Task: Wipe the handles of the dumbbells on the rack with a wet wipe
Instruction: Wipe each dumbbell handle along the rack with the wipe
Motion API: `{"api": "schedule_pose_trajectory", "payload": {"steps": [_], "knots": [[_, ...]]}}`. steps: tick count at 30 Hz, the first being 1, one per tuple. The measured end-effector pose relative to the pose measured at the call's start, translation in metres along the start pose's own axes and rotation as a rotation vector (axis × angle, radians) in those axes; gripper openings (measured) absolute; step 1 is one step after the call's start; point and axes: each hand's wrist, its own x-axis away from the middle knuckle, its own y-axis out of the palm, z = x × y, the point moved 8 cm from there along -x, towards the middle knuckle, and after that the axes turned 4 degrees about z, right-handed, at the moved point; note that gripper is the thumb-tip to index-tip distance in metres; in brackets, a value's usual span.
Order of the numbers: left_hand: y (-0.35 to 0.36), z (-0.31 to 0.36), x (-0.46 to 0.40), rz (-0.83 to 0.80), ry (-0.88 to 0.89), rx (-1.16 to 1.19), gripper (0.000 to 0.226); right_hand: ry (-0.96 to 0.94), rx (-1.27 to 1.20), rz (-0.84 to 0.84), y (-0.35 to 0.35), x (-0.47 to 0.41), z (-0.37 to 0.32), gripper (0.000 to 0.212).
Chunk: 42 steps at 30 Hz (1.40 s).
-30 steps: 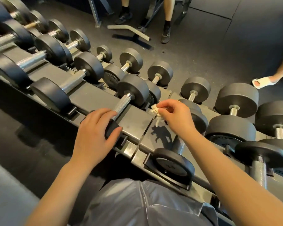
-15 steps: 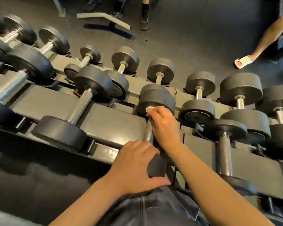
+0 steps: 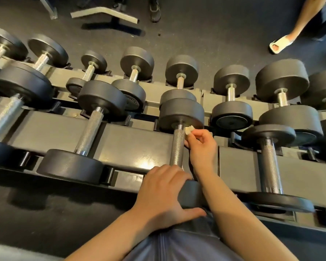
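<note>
The dumbbells (image 3: 181,117) have matte dark grey, near-black round heads and shiny silver handles (image 3: 178,146) with a fine cross-hatched pattern along the middle. The rack (image 3: 135,146) is a dull grey metal with black cradles. The wipe (image 3: 189,129) is white, slightly cream. The floor (image 3: 215,34) is dark charcoal with faint pale specks. A sandal (image 3: 279,44) on the floor is white. The garment (image 3: 177,245) at the bottom is bluish grey.
</note>
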Motion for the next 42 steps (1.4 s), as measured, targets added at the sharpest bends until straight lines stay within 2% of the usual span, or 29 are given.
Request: {"api": "schedule_pose_trajectory", "payload": {"steps": [4,6,7,10,12,15,18,22,24,26,27,29,31,33,35,38,42], "knots": [[0.000,0.001,-0.001,-0.005,-0.020,-0.022,0.064,0.206,-0.176,-0.070,0.008,-0.008,0.019,0.021],[0.001,0.002,-0.001,-0.015,-0.023,-0.026,0.064,0.173,-0.151,-0.040,0.005,-0.005,0.018,0.021],[0.001,0.002,-0.001,-0.015,-0.024,-0.023,0.064,0.086,-0.072,-0.008,0.001,-0.003,0.010,0.020],[-0.001,0.001,-0.001,-0.010,-0.033,-0.009,0.064,-0.403,0.261,-0.040,0.004,0.003,-0.037,0.009],[0.000,0.000,-0.001,0.003,-0.024,-0.001,0.064,-0.737,0.565,-0.108,0.019,0.011,-0.065,0.012],[0.000,-0.001,0.000,0.022,-0.015,0.024,0.065,-1.030,1.032,-0.249,0.050,0.028,-0.085,0.027],[0.001,0.001,0.000,0.037,0.004,0.014,0.066,-1.174,1.495,-0.615,0.078,0.045,-0.077,0.025],[0.002,0.004,0.000,0.061,0.001,0.014,0.066,-1.238,1.881,-0.839,0.110,0.047,-0.062,0.033],[0.001,0.004,0.001,0.067,-0.008,0.016,0.068,-1.097,1.969,-0.918,0.127,0.038,-0.045,0.034],[0.000,0.003,0.001,0.076,-0.016,0.018,0.067,-0.986,2.002,-0.973,0.135,0.035,-0.040,0.037],[-0.001,0.002,0.002,0.080,-0.017,0.019,0.066,-0.990,2.005,-0.983,0.133,0.037,-0.044,0.039],[-0.002,0.003,0.002,0.079,-0.016,0.014,0.064,-1.112,1.979,-0.947,0.118,0.044,-0.058,0.037],[-0.002,0.003,0.002,0.073,-0.009,-0.006,0.063,-1.326,1.882,-0.911,0.101,0.050,-0.067,0.033],[-0.002,0.004,0.003,0.081,-0.001,-0.012,0.063,-1.356,1.791,-0.848,0.082,0.046,-0.068,0.030],[-0.003,0.005,0.002,0.100,0.003,-0.007,0.062,-1.368,1.730,-0.693,0.071,0.042,-0.070,0.029],[-0.004,0.005,0.002,0.110,0.011,0.022,0.061,-1.284,1.537,-0.519,0.057,0.037,-0.073,0.038],[-0.004,0.004,0.001,0.105,0.012,0.037,0.058,-1.094,1.276,-0.423,0.037,0.028,-0.067,0.056]]}}
